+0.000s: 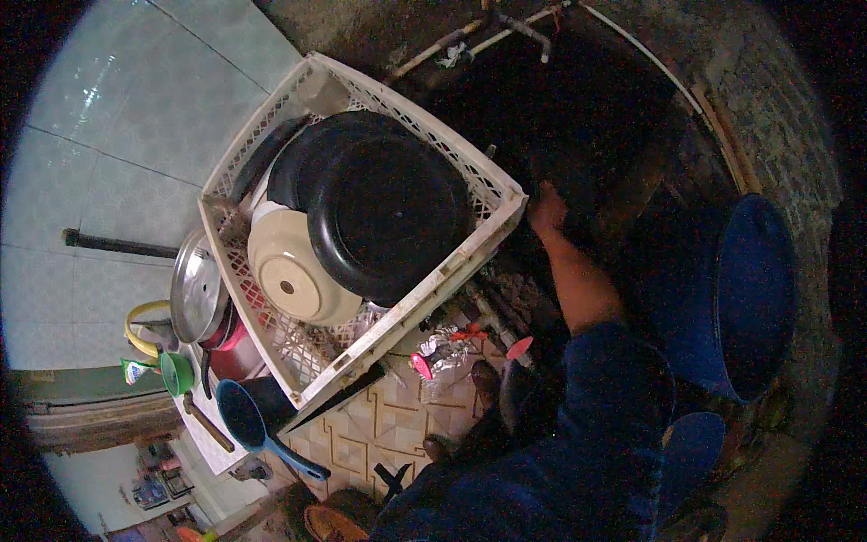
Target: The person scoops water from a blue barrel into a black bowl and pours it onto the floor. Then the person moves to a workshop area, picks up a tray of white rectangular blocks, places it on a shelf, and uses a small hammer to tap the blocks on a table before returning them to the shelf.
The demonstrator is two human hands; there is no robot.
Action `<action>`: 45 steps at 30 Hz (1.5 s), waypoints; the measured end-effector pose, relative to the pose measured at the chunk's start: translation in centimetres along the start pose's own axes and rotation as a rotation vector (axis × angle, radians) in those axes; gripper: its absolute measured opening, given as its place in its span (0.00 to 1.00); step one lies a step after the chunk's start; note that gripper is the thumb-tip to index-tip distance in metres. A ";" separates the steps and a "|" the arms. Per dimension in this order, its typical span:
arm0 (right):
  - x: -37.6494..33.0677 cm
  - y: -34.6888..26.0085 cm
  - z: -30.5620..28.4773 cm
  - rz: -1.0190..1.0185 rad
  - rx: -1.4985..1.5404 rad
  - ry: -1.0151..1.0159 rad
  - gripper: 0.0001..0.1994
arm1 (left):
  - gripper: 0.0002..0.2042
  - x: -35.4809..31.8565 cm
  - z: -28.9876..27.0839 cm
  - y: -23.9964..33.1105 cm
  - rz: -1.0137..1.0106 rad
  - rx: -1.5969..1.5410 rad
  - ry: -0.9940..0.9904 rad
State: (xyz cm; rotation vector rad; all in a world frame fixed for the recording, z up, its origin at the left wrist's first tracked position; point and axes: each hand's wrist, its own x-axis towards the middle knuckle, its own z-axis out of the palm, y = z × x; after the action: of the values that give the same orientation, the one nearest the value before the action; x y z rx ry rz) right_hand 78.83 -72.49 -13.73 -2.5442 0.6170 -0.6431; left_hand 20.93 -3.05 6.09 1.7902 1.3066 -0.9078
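My right hand (546, 210) reaches into a dark recess just past the right corner of a white plastic crate (452, 271). Its fingers point into the shadow and are hard to make out, so I cannot see whether it holds anything. My bare forearm runs down to a dark blue sleeve (614, 379). The crate holds a large black pan (388, 217) lying upside down and a cream bowl (289, 275) leaning beside it. My left hand is out of sight.
A blue barrel (754, 298) stands at the right. A steel lid (199, 289), a green cup (178, 372) and a blue scoop (244, 415) sit left of the crate. Pipes (506, 32) run along the top. A patterned tiled floor (379, 425) lies below.
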 end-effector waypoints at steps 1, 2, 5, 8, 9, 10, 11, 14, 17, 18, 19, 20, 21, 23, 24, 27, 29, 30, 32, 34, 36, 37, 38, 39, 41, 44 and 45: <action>0.2 0.2 0.5 0.003 0.076 0.104 0.16 | 0.27 0.1 -0.1 0.1 0.004 0.003 -0.004; 1.4 0.5 0.6 0.286 0.478 0.116 0.17 | 0.27 0.4 -0.1 0.2 0.012 0.004 -0.005; 4.6 1.0 -1.4 0.868 1.229 0.071 0.19 | 0.27 1.0 -0.2 0.1 0.030 0.007 -0.013; 4.8 1.2 -7.2 0.946 1.255 0.041 0.18 | 0.27 1.9 -0.3 -0.4 0.055 0.004 -0.024; 4.8 0.7 -9.2 0.980 1.308 0.054 0.18 | 0.27 2.2 -0.4 -0.7 0.068 0.007 -0.029; 4.6 0.2 -11.1 1.055 1.429 0.065 0.19 | 0.27 2.5 -0.5 -1.1 0.081 0.009 -0.034; 4.3 -0.5 -12.9 1.021 1.406 0.086 0.19 | 0.27 2.9 -0.6 -1.5 0.090 0.008 -0.036; 2.7 -2.2 -17.9 1.029 1.488 0.146 0.19 | 0.26 4.1 -1.2 -2.8 0.124 0.010 -0.047; -0.2 -3.3 -23.2 0.993 1.535 0.205 0.19 | 0.26 5.7 -1.8 -4.2 0.161 0.011 -0.065; -1.2 -3.6 -25.2 0.968 1.545 0.219 0.19 | 0.26 6.3 -2.0 -4.8 0.180 0.008 -0.072; -2.3 -3.9 -27.0 0.926 1.553 0.231 0.19 | 0.26 7.3 -2.2 -5.0 0.198 0.010 -0.080; -3.2 -4.1 -29.3 0.880 1.575 0.259 0.21 | 0.26 8.2 -2.4 -5.3 0.220 0.008 -0.089; -4.4 -4.8 -31.2 0.805 1.563 0.226 0.20 | 0.26 9.2 -2.7 -5.7 0.237 0.004 -0.099; -7.7 -5.6 -35.7 0.788 1.490 0.285 0.19 | 0.26 11.7 -3.2 -6.2 0.281 -0.001 -0.124; -9.5 -5.8 -38.3 0.705 1.428 0.217 0.20 | 0.26 13.0 -3.4 -6.5 0.300 0.000 -0.140; -15.1 -7.0 -43.7 0.698 1.495 0.321 0.21 | 0.26 17.0 -4.4 -7.0 0.360 -0.003 -0.187; -19.8 -7.4 -47.1 0.639 1.370 0.336 0.22 | 0.26 19.2 -5.4 -7.7 0.400 0.002 -0.214; -22.2 -7.6 -48.4 0.607 1.316 0.340 0.22 | 0.26 20.2 -6.0 -8.0 0.416 0.007 -0.229; -26.9 -8.1 -50.7 0.669 1.404 0.312 0.22 | 0.26 21.9 -7.4 -9.1 0.448 0.018 -0.252; -31.6 -8.8 -52.9 0.661 1.317 0.351 0.21 | 0.26 23.5 -8.9 -10.5 0.478 0.044 -0.265; -36.4 -10.2 -54.3 0.673 1.283 0.388 0.20 | 0.26 24.9 -10.6 -12.4 0.509 0.089 -0.274; -38.8 -11.0 -55.1 0.701 1.298 0.427 0.20 | 0.26 25.6 -11.6 -13.5 0.522 0.120 -0.278; -41.0 -11.9 -55.8 0.724 1.245 0.369 0.20 | 0.26 26.3 -12.3 -14.5 0.539 0.156 -0.279; -42.8 -12.9 -56.4 0.739 1.213 0.318 0.20 | 0.26 27.0 -13.0 -15.5 0.559 0.193 -0.282; -45.6 -15.1 -56.7 0.784 1.178 0.252 0.20 | 0.26 28.1 -14.0 -16.8 0.642 0.319 -0.295; -48.9 -18.7 -55.4 0.883 1.079 0.217 0.21 | 0.26 28.6 -14.2 -17.8 0.743 0.362 -0.321; -49.5 -19.7 -54.8 0.824 1.102 0.110 0.21 | 0.26 28.3 -14.0 -17.9 0.675 0.180 -0.332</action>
State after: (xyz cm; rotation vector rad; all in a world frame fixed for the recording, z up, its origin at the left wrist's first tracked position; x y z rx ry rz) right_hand 16.78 -47.81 23.57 -1.1086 0.9185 -0.5660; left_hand 11.98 25.72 -14.21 1.9235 0.3704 -0.8908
